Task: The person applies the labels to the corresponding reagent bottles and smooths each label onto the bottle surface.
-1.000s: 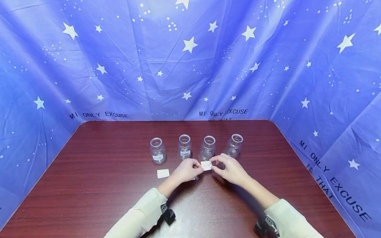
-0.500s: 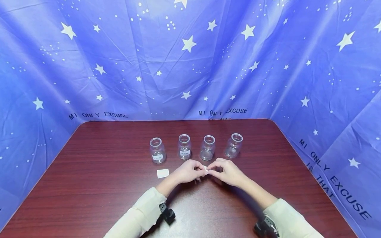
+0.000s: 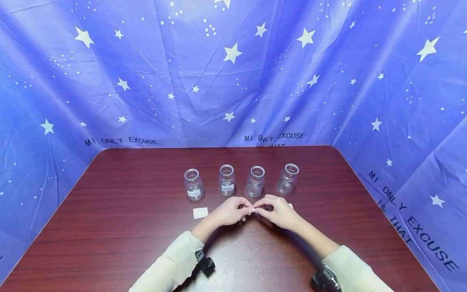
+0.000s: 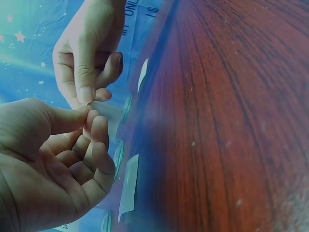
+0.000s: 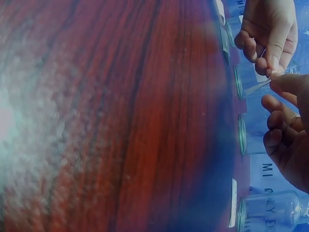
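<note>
In the head view my left hand (image 3: pixel 230 211) and right hand (image 3: pixel 279 211) meet at the fingertips, low in front of the glass jars. Between them, thumbs and forefingers pinch a small white label (image 5: pixel 259 87), seen nearly edge-on in the right wrist view. Most of it is hidden by the fingers from the head. Two upright open jars at the left, the outer one (image 3: pixel 193 184) and its neighbour (image 3: pixel 227 178), bear printed white labels. The third jar (image 3: pixel 254 182), just beyond my fingertips, and the rightmost jar (image 3: pixel 287 179) are plain glass.
A white paper label (image 3: pixel 200 213) lies on the dark red wooden table (image 3: pixel 120 227), left of my left hand. Another white label (image 3: pixel 290 206) peeks out behind my right hand. A blue star-print curtain (image 3: pixel 233 97) hangs round the table's back and sides.
The label, earlier spread flat between both hands, has turned edge-on and nearly vanished behind the fingers. My fingertips have come together. The jars stay put.
</note>
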Tool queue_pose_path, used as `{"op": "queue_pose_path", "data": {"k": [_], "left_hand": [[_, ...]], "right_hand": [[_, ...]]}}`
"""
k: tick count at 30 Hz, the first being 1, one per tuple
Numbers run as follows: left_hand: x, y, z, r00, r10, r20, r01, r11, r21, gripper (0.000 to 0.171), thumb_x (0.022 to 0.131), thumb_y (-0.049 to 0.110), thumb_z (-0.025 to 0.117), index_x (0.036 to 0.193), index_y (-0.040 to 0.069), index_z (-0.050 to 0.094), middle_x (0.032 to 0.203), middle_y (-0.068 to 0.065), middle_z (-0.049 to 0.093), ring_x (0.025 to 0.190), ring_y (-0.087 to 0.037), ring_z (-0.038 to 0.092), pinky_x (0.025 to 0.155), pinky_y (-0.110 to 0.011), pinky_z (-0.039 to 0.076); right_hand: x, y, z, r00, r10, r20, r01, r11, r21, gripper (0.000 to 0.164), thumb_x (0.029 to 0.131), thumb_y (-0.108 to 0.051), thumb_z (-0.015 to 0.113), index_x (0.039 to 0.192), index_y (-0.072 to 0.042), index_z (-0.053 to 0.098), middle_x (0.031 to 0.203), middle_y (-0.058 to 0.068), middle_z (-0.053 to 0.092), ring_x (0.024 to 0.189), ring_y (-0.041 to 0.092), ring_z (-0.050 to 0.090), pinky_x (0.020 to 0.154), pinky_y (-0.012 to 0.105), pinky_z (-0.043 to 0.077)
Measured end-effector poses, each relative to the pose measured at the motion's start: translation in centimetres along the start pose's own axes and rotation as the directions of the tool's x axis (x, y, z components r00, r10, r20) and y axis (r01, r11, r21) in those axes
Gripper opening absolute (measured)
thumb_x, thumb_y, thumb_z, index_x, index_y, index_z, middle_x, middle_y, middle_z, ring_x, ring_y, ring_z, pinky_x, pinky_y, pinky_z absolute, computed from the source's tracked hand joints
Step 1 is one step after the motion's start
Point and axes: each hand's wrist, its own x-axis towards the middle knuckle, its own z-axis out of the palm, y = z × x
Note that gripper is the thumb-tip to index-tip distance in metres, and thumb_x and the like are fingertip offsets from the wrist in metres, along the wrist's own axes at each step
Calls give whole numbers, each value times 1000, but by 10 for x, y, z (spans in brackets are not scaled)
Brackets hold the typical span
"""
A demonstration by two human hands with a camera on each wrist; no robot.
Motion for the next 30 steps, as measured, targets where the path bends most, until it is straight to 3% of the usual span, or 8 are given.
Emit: {"op": "queue_pose_path", "data": {"k": [5, 11, 19, 30], "left_hand": [[1, 0, 2, 1000, 15, -23, -15, 1000, 5, 12, 92, 8, 55, 93, -2, 62, 81, -21, 62, 63, -24, 60, 51, -26, 49], [3, 0, 4, 1000, 23, -16, -23, 999, -26, 13, 91, 9, 54, 94, -2, 61, 81, -22, 62, 60, -23, 60, 51, -32, 52], [3, -1, 5, 998, 27, -50, -30, 998, -48, 14, 91, 11, 54, 94, -1, 61, 79, -23, 64, 60, -31, 63, 51, -35, 52], [3, -2, 7, 994, -39, -99, 35, 999, -35, 11, 86, 12, 54, 87, 5, 61, 78, -18, 66, 57, -21, 65, 51, -25, 50]], "right_hand": [[0, -1, 0, 1000, 12, -3, -11, 1000, 10, 10, 79, -16, 73, 90, -17, 71, 75, -9, 60, 64, -4, 46, 56, 18, 43], [0, -3, -4, 994, 112, 13, -113, 994, 11, 9, 81, -25, 72, 90, -24, 71, 76, -12, 58, 63, 0, 47, 54, 18, 40], [0, 0, -6, 996, 84, -16, -83, 995, 59, 3, 84, -17, 68, 82, -17, 70, 75, -9, 62, 62, 4, 49, 56, 19, 42], [-1, -2, -13, 983, 180, -33, -179, 982, 53, 5, 84, -14, 66, 80, -15, 67, 70, -7, 57, 55, 0, 44, 51, 19, 40]]}}
